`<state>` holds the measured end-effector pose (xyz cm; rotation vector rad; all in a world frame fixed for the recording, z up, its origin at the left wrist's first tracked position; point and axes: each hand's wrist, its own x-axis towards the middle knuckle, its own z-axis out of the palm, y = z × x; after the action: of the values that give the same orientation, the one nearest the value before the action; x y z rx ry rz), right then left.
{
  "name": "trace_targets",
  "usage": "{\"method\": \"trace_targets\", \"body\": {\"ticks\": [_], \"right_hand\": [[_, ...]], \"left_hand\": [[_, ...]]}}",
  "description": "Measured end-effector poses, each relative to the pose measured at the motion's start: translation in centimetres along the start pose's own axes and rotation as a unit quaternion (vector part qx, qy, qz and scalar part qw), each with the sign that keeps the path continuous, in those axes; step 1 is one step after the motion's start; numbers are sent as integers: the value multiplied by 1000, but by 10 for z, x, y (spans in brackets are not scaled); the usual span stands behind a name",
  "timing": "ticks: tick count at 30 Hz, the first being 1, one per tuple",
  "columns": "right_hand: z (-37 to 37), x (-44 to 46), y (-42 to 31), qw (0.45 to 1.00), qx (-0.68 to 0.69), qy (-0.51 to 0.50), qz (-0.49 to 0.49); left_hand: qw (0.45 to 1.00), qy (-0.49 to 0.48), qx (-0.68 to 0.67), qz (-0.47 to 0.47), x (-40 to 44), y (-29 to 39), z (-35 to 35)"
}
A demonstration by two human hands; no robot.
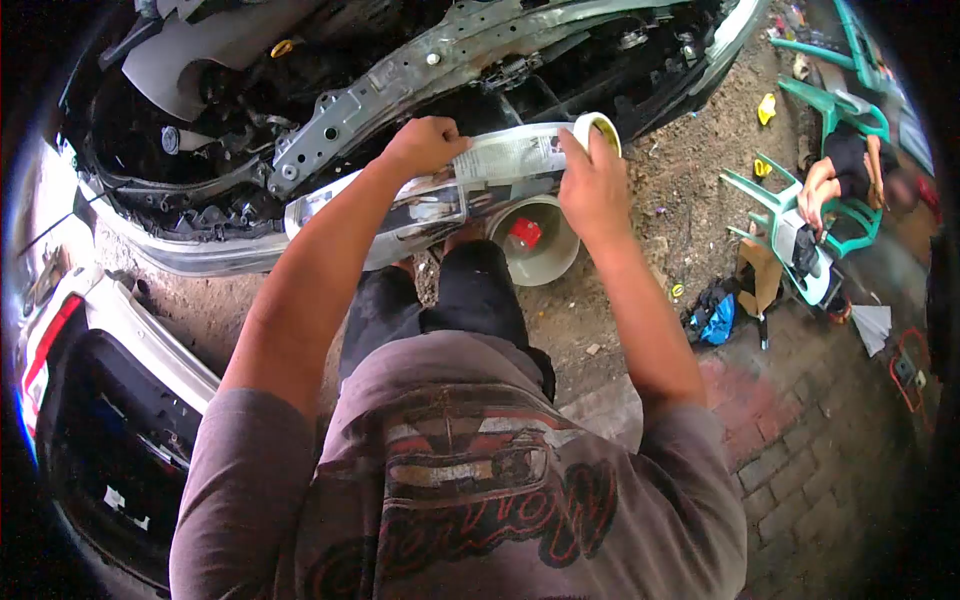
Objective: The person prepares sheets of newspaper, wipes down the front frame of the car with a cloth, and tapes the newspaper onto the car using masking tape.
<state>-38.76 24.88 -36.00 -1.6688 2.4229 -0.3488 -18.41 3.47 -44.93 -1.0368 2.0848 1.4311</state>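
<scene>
My right hand [597, 190] is wrapped round a roll of masking tape [613, 138] with a pale yellow inner ring. From the roll, a pale strip runs left along the upper edge of a printed newspaper sheet [510, 160]. At the left end of that strip, my left hand [425, 147] is closed, its fingertips pinching the edge. The paper lies along the front of a car, over the bumper [225, 260]. Below it, a glossy panel [420, 208] shows in part behind my left forearm.
A pale bucket [555, 265] with a red item [525, 234] inside stands by my knees. White car panel [165, 345] lies at left. The open engine bay [300, 90] is ahead. At right, a person [850, 170] sits among green plastic chairs [765, 190]; a cardboard box [760, 275] stands nearby.
</scene>
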Motion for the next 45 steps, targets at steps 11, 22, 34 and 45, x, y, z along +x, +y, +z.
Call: {"method": "trace_targets", "body": {"ticks": [11, 22, 34, 45], "right_hand": [[21, 12, -5, 996, -47, -66, -43], [-22, 18, 8, 997, -37, 48, -57], [26, -4, -20, 996, -23, -73, -40], [-59, 3, 44, 967, 90, 174, 164]], "left_hand": [[1000, 18, 13, 4, 0, 6, 11], [999, 39, 3, -13, -1, 0, 17], [991, 75, 103, -50, -21, 29, 14], [878, 183, 288, 335, -30, 107, 80]]}}
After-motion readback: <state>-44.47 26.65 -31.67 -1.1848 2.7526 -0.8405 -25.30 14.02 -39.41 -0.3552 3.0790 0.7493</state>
